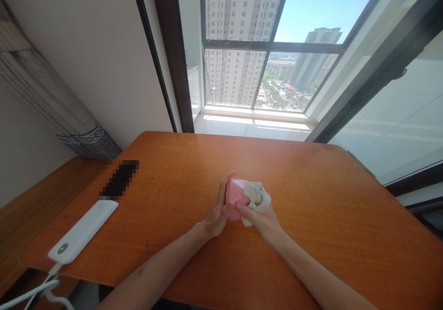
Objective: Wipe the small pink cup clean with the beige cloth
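Over the middle of the wooden table (194, 171), my left hand (218, 211) grips a small pink object (237, 192) with flat, angled sides, perhaps a box or cup; its exact kind I cannot make out. My right hand (263, 222) is closed around a crumpled greyish-white cloth (258, 195), which presses against the right side of the pink object. The right thumb rests near the pink surface. Most of the right fingers are hidden behind the cloth.
On the table's left side lies a long white device (85, 231) with a round button and white cables (51, 284) at its near end. A dark pixelated patch (121, 179) lies beyond it. A curtain (51, 88) hangs at left; a window (256, 45) stands behind the table.
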